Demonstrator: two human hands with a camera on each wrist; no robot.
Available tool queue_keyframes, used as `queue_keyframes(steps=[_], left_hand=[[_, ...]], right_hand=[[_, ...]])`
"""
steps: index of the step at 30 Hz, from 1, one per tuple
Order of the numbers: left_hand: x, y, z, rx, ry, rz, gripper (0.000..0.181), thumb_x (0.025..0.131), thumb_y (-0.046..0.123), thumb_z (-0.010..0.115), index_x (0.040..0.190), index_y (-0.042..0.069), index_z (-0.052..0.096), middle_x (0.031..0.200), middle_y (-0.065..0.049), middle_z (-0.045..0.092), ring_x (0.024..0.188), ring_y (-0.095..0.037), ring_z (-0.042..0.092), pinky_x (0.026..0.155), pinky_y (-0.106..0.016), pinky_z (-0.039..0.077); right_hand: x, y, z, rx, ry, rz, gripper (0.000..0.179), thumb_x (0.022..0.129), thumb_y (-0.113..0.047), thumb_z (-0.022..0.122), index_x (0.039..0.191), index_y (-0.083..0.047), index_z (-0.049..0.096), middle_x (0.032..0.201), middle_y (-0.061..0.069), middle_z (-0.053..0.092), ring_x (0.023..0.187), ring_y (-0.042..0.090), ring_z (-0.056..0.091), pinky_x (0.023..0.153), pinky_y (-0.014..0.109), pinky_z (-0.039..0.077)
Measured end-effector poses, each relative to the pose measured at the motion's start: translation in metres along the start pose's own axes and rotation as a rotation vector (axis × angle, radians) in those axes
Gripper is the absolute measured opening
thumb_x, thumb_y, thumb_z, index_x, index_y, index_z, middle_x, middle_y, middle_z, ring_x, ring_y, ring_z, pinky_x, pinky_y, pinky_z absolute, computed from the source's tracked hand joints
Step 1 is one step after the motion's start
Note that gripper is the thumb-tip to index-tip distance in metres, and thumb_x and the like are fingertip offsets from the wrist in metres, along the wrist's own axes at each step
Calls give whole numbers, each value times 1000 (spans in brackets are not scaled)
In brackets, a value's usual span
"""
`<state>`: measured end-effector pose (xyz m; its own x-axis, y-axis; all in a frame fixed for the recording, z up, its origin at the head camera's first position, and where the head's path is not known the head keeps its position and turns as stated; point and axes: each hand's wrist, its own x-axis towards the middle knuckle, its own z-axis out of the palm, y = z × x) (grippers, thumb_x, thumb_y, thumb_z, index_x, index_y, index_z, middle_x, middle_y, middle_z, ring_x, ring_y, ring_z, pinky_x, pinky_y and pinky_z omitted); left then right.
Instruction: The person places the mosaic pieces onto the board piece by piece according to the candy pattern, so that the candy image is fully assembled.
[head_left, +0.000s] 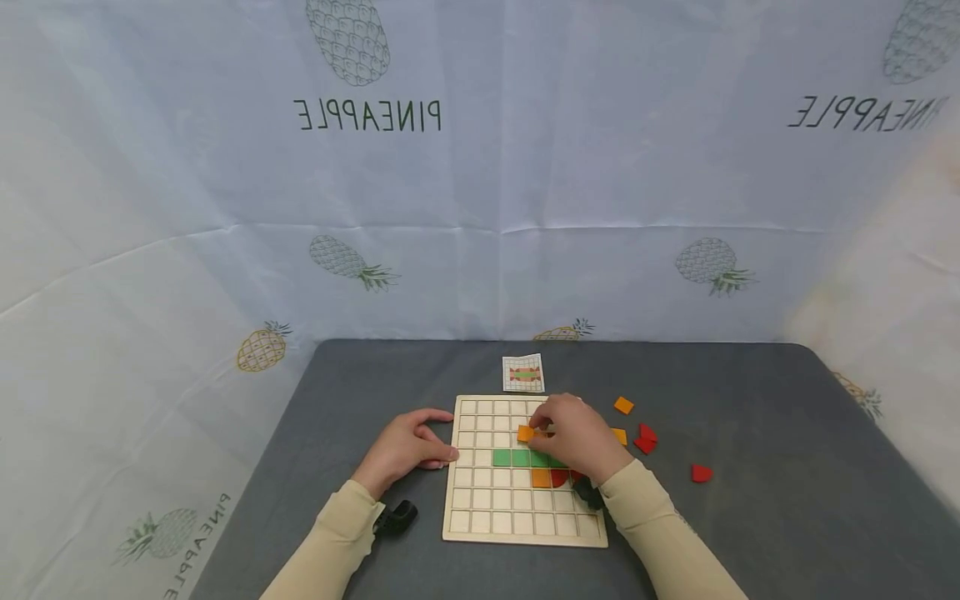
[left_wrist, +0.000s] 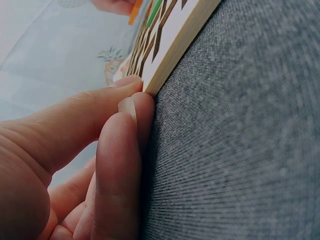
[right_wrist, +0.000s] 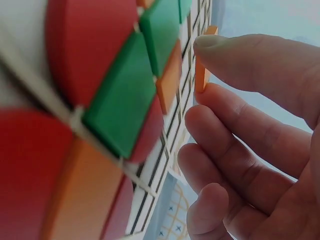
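Note:
A wooden grid board (head_left: 472, 522) lies on the dark table. My left hand (head_left: 405, 446) holds its left edge, and in the left wrist view the thumb (left_wrist: 75, 110) and fingertips meet at the edge. Above the upper grid cells, my right hand (head_left: 576, 433) pinches a small orange square tile (head_left: 525, 433) between thumb and index finger; that tile (right_wrist: 201, 72) stands on edge in the right wrist view. A row of green tiles (head_left: 519, 457) crosses the board's middle. Below it sit an orange tile (head_left: 541, 477) and a red rounded tile (head_left: 559, 477). The right hand partly hides this side.
Behind the board lies a small card (head_left: 522, 373) printed with a coloured grid pattern. Right of the board are loose orange tiles (head_left: 624, 406) and several red tiles (head_left: 701, 473). Each wrist wears a black device (head_left: 396, 518). A pineapple-printed cloth (head_left: 465, 183) hangs behind the table.

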<state>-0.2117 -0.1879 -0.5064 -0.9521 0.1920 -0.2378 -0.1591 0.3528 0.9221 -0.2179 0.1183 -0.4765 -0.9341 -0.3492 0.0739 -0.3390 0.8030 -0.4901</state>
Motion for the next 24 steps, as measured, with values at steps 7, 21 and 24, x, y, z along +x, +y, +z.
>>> queue_keyframes(steps=[7,21,24], left_hand=[[-1,-1,1,-1,-8,11,71,81,16,96,145,11,66,83,-10,76,73,-18,76,71,-33,66],[0,0,0,-10,-14,14,71,82,16,96,146,11,66,84,-11,76,75,-19,76,73,-34,66],[0,0,0,-11,-16,17,72,81,16,96,146,11,66,84,-11,76,74,-19,76,72,-34,66]], right_hand=[[0,-1,6,-51,-15,-50,12,88,-17,91,96,-16,82,87,-7,67,81,9,53,72,30,53],[2,-5,7,-89,-2,-48,10,87,-18,91,92,-17,82,84,-8,64,80,10,51,67,27,50],[2,-5,7,-92,0,-53,10,87,-18,91,93,-17,83,84,-8,65,81,10,52,68,27,51]])
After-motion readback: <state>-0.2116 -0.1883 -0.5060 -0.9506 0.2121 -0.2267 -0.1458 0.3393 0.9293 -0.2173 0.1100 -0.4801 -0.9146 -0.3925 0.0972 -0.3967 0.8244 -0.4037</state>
